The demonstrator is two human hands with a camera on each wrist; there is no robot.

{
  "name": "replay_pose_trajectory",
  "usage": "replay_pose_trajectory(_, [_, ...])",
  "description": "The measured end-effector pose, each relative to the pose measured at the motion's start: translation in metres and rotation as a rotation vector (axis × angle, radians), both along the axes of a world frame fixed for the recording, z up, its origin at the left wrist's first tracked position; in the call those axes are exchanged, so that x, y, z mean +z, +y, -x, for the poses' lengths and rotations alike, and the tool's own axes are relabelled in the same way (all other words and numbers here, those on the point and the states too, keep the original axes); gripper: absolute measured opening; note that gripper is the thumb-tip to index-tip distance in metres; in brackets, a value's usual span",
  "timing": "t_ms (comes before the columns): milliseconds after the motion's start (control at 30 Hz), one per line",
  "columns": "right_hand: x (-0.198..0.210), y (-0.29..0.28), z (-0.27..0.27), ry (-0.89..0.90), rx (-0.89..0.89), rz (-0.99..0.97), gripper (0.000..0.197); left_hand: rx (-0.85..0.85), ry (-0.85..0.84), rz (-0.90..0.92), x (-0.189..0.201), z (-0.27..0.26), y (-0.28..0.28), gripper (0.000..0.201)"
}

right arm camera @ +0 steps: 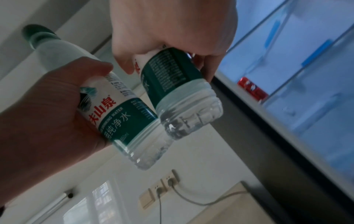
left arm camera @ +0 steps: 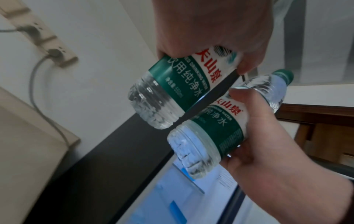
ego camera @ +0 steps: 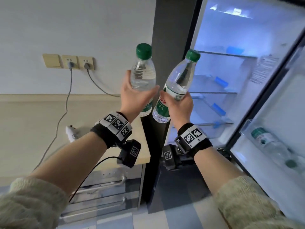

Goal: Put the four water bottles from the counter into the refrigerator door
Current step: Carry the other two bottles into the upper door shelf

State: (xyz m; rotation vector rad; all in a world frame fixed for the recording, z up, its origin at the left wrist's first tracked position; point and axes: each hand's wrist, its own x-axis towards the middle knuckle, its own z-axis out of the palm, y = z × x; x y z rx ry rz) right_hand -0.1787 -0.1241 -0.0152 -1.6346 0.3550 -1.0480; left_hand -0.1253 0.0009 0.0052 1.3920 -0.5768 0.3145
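Observation:
Two clear water bottles with green caps and green-and-white labels are held up in front of the open refrigerator. My left hand [ego camera: 135, 96] grips one bottle [ego camera: 143, 75] upright by its middle. My right hand [ego camera: 179, 106] grips the other bottle [ego camera: 178, 83], tilted with its cap leaning right. Their lower ends nearly touch. In the left wrist view the left hand's bottle [left arm camera: 172, 91] sits above the right hand's bottle [left arm camera: 210, 128]. The refrigerator door [ego camera: 272, 113] stands open at the right, and its clear bin [ego camera: 247, 128] holds a green-labelled bottle [ego camera: 262, 136].
The lit refrigerator interior has glass shelves [ego camera: 214, 92] and a red can [right arm camera: 252, 89]. A beige counter corner [ego camera: 143, 146] lies under my left wrist, with metal drawers [ego camera: 107, 187] below it. Wall sockets [ego camera: 77, 63] carry two plugged cables. A small white object [ego camera: 71, 133] lies on the counter.

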Motion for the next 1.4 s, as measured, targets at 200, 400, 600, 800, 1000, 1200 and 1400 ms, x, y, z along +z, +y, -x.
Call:
replay_pose_trajectory(200, [0.042,-0.077,0.055,-0.059,-0.173,0.032,0.034,-0.121,-0.007,0.074,0.035,0.036,-0.087,0.051])
replay_pose_trajectory(400, [0.095,-0.157,0.108,-0.059,-0.340,0.070,0.036,-0.299,-0.018,0.209,0.070,0.082,-0.187,0.050])
replay_pose_trajectory(600, [0.161,-0.222,0.152,-0.056,-0.510,0.242,0.045,-0.433,-0.025,0.338,0.108,0.104,-0.269,0.047])
replay_pose_trajectory(800, [0.199,-0.269,0.166,0.054,-0.714,0.430,0.053,-0.536,-0.024,0.343,0.132,0.100,-0.328,0.046])
replay_pose_trajectory(1000, [0.213,-0.304,0.172,0.259,-0.929,0.681,0.052,-0.630,-0.047,0.350,0.150,0.077,-0.372,0.046])
replay_pose_trajectory(1200, [0.238,-0.333,0.169,0.460,-1.158,0.883,0.055,-0.734,-0.101,0.316,0.172,0.054,-0.411,0.047])
replay_pose_trajectory(1400, [0.242,-0.359,0.190,0.721,-1.251,0.832,0.065,-0.780,-0.094,0.318,0.177,0.052,-0.435,0.050])
